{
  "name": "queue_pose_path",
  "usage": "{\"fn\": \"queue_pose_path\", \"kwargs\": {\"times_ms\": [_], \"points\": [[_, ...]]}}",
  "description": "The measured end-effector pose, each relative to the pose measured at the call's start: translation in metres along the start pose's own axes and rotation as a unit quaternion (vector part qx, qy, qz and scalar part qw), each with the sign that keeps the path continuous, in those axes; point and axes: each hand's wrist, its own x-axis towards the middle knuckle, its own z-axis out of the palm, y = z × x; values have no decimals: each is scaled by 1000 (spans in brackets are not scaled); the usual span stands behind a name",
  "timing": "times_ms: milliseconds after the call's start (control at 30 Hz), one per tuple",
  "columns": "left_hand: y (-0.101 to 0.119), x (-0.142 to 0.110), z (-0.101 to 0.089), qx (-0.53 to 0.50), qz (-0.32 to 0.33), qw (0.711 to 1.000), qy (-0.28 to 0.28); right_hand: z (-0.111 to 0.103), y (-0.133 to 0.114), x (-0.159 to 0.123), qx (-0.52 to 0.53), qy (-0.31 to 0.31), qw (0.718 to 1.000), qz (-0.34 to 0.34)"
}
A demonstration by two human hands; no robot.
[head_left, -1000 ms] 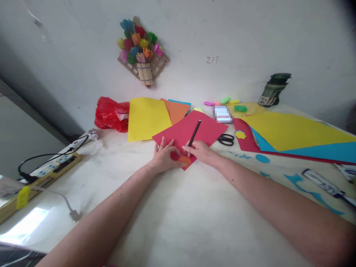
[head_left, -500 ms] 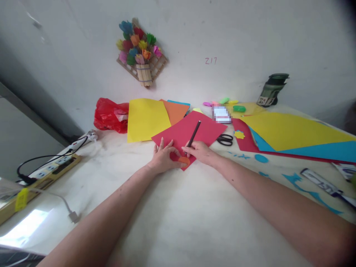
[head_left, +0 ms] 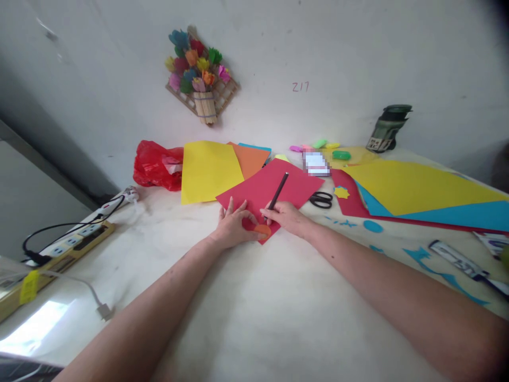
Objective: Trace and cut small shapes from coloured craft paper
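Observation:
A dark pen (head_left: 277, 192) is pinched in my right hand (head_left: 287, 216), tilted with its upper end away from me. Its tip is hidden by the fingers, close to the orange paper circle (head_left: 263, 231). This circle lies on the near corner of a red sheet of paper (head_left: 274, 178). My left hand (head_left: 235, 224) rests partly on the same sheet with its fingers spread. The left thumb and index finger touch or press at the circle's edge. Just right of the red sheet, black scissor handles (head_left: 321, 199) show.
Yellow paper (head_left: 210, 172), orange paper (head_left: 250, 159) and a red plastic bag (head_left: 157, 164) lie behind on the left. To the right are a phone (head_left: 316, 163), large coloured sheets (head_left: 421, 185), blue paper scraps (head_left: 417, 254) and a bottle (head_left: 389, 130). A power strip (head_left: 75, 241) lies left.
The whole view has shifted very slightly. Both hands, the pen and the orange circle keep nearly the same places.

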Motion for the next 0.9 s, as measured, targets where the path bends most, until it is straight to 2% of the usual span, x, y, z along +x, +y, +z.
{"fn": "queue_pose_path", "kwargs": {"times_ms": [900], "points": [[0, 1, 0, -1, -2, 1000, 1, 1, 1, 0, -19, 6, 1000, 4]]}}
